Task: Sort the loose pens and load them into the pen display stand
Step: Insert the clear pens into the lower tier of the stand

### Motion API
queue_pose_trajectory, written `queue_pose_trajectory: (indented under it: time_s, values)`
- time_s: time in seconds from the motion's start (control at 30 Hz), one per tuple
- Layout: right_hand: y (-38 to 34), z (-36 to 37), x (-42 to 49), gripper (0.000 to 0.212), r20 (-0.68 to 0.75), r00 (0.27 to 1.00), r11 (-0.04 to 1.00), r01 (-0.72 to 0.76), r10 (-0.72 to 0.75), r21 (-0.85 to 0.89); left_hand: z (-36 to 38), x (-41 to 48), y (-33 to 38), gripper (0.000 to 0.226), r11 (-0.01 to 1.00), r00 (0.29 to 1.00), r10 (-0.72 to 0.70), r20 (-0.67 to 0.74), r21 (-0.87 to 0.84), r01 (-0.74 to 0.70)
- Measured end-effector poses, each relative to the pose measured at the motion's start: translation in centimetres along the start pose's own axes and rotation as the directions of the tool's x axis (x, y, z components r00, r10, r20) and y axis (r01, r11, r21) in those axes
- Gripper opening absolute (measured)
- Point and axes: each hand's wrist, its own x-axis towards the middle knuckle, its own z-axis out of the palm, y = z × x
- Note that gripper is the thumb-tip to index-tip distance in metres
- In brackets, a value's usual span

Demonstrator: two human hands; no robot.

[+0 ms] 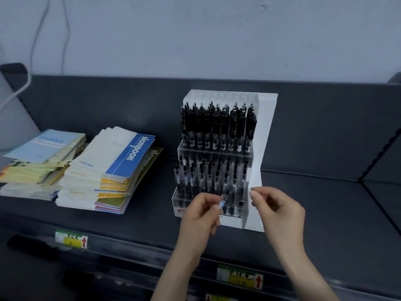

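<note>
The left hand (199, 216) pinches one slim dark pen with a pale blue band (223, 202) between thumb and fingertips, tilted, at the lowest front tier of the clear acrylic stepped pen stand with white backing (267, 137). The pen is blurred, so contact with the stand cannot be told. The right hand (280, 207) hovers beside the stand, fingers curled and thumb meeting forefinger. Whether it grasps anything cannot be told. Black pens (217, 127) fill the upper tiers on the dark shelf (325, 192).
</note>
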Motion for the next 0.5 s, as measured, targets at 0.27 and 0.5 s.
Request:
queue_pose_trajectory:
  time_s: [0.27,0.5]
  values:
    - [-1.4,0.0,-0.8,0.019,0.115,0.992,0.987,-0.070,0.053,0.144,1.4,0.0,-0.2,0.008,0.995,0.995,0.018,0.099,0.097,-0.028]
    - [-3.3,-2.6,2.7,0.013,-0.164,0.985,0.977,0.090,-0.058,0.196,0.0,0.2,-1.4,0.013,0.784,0.990,0.107,0.088,0.606,-0.139]
